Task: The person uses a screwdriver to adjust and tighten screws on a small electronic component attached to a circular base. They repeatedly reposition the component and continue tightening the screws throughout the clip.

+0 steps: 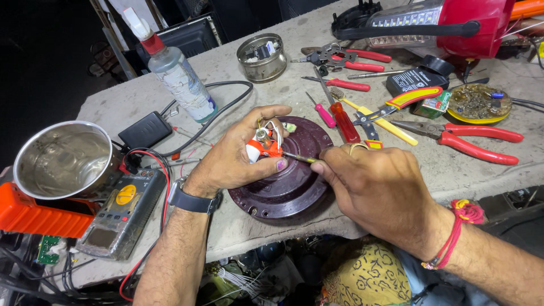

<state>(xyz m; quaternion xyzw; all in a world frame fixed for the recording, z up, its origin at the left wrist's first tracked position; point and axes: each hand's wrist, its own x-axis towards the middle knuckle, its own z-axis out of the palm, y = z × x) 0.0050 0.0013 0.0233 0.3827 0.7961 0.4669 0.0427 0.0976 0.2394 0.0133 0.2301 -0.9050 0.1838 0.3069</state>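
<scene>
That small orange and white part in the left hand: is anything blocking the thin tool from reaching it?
Nothing visible is. The left hand holds the small orange and white part above the round maroon metal cover, and the thin metal tool in the right hand already meets it.

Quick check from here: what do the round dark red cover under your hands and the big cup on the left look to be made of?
The round cover looks like painted or coated metal: glossy maroon, a stepped rim with screw holes, though moulded plastic can't be ruled out. The cup looks like stainless steel: bright, mirror-like inner wall with reflections. The left hand holds a small orange-and-white part over the cover.
</scene>
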